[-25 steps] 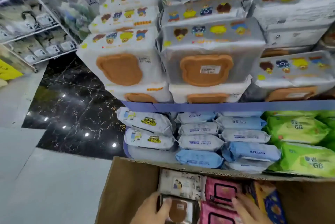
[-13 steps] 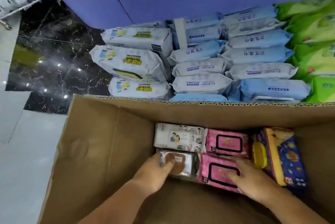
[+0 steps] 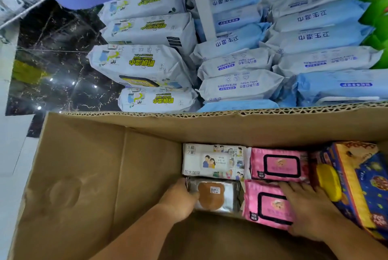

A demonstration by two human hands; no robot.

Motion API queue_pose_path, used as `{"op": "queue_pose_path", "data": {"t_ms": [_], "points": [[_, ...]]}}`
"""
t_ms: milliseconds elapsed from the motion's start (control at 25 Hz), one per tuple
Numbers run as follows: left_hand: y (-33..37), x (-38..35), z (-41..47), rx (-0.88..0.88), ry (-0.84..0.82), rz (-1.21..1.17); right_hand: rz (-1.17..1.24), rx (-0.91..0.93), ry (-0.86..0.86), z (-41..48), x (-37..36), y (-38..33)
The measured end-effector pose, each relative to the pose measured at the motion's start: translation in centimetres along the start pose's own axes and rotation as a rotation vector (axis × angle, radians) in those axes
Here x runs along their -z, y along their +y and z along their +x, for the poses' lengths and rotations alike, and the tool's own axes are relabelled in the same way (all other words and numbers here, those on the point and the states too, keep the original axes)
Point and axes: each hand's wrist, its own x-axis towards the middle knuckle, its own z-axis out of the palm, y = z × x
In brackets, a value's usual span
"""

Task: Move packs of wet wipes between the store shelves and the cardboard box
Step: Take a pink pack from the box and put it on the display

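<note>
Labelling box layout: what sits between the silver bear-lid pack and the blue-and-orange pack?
Between silver bear-lid pack and blue-and-orange pack: the nearer pink pack, with the right hand on it. Head view.

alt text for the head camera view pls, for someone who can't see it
Looking down into a cardboard box, a person's left hand grips a silver pack of wipes with a brown bear-shaped lid, while the right hand rests flat on a pink pack beside it. Beyond the box's far wall, white and blue packs lie stacked.
</note>
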Motion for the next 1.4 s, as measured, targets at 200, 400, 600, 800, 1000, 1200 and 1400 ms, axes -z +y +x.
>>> {"op": "queue_pose_path", "data": {"t_ms": [200, 400, 600, 800, 1000, 1200, 1400], "points": [[-0.1, 0.1, 2.9, 0.080, 0.044, -0.172, 0.084, 0.055, -0.088, 1.0, 1.0, 0.6], [1.1, -1.5, 7.4, 0.205, 0.033, -0.585, 0.264, 0.060, -0.183, 3.1, 1.5, 1.8], [1.9, -2.6, 9.9, 0.166, -0.075, -0.987, 0.386, 0.031, -0.251, 5.2, 1.3, 2.7], [2.5, -3.0, 10.2, 0.105, -0.122, -0.920, 0.473, 0.004, -0.322, 5.6, 1.2, 3.1], [2.6, -3.1, 10.5, 0.120, -0.136, -0.897, 0.470, -0.023, -0.374, 5.7, 0.8, 2.8], [0.6, -3.8, 10.8, 0.071, 0.008, -0.868, 0.457, -0.053, -0.380, 5.8, 0.6, 2.5], [1.8, -3.2, 9.7, 0.015, -0.055, -0.971, 0.475, -0.072, -0.362, 5.6, 0.3, 2.5]]}}
